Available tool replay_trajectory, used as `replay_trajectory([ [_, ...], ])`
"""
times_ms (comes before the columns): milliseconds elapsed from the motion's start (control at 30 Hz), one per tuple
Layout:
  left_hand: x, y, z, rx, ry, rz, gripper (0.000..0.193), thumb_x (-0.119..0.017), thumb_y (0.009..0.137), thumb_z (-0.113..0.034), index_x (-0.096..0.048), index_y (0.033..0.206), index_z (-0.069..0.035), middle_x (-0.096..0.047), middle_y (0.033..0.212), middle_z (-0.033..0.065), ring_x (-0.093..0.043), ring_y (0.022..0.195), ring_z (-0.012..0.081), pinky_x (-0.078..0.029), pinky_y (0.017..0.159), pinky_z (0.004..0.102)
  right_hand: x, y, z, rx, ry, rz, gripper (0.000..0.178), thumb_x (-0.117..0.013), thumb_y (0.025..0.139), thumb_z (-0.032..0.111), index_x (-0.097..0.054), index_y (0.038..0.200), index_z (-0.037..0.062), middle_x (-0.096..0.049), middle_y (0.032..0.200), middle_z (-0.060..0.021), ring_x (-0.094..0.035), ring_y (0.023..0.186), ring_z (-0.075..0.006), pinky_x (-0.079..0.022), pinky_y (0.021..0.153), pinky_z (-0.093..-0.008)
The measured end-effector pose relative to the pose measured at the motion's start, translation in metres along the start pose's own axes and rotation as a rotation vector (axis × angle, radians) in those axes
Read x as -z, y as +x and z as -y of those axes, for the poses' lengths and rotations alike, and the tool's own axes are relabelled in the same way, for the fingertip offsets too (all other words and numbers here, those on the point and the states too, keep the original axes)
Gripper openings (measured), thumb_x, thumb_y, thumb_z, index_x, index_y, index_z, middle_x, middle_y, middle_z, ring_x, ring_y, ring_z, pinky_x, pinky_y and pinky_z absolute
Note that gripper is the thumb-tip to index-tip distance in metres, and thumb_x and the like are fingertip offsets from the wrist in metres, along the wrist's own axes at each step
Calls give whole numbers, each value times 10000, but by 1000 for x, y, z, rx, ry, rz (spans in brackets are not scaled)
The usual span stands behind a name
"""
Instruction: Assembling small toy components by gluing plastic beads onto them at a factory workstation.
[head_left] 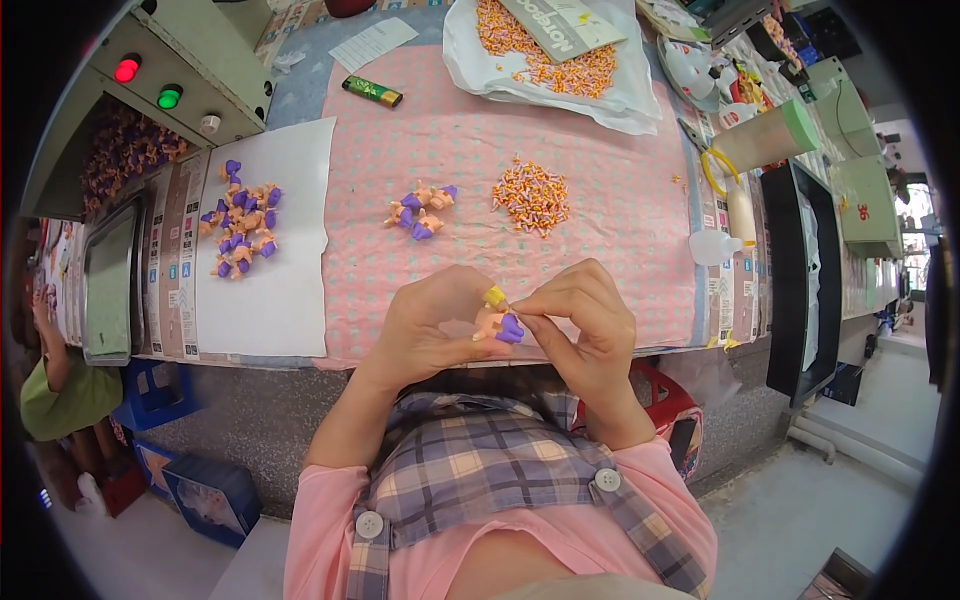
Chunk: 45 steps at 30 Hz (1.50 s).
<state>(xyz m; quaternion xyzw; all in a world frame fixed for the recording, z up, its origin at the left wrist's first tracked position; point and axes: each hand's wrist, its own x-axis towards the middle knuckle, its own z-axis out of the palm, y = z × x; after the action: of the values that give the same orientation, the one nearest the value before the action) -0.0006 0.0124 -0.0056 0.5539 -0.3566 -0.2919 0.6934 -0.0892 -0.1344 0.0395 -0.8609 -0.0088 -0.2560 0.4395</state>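
In front of my chest, my left hand (430, 320) grips a small plastic doll figure (508, 328) in peach and purple between thumb and fingers. Something yellow (494, 296), perhaps a finger wrap, shows at a fingertip of that hand. The thumb and forefinger of my right hand (590, 318) are pinched together right against the figure; whatever lies between them is too small to make out. Beyond my hands, several similar figures (422, 208) lie in a small group on the pink cloth (400, 300). To their right is a heap of tiny orange, white and pink pieces (531, 197).
More figures (240, 222) lie on a white sheet (270, 320) at left, beside a machine with red and green buttons (128, 68). A white-lined tray (630, 110) of tiny pieces, a green lighter (372, 92), scissors (715, 165) and a black tray (800, 280) stand around. Another person's sleeve (70, 400) shows far left.
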Motion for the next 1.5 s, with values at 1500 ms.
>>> replay_trajectory([
  [1500, -4, -4, 6, -121, 187, -60, 350, -701, 649, -98, -475, 904, -18, -507, 830, 43, -515, 760, 108, -429, 681, 226, -9, -10, 4, 36, -88, -89, 168, -580, 598, -69, -587, 743, 16, -553, 678, -65, -482, 643, -191, -372, 585, -271],
])
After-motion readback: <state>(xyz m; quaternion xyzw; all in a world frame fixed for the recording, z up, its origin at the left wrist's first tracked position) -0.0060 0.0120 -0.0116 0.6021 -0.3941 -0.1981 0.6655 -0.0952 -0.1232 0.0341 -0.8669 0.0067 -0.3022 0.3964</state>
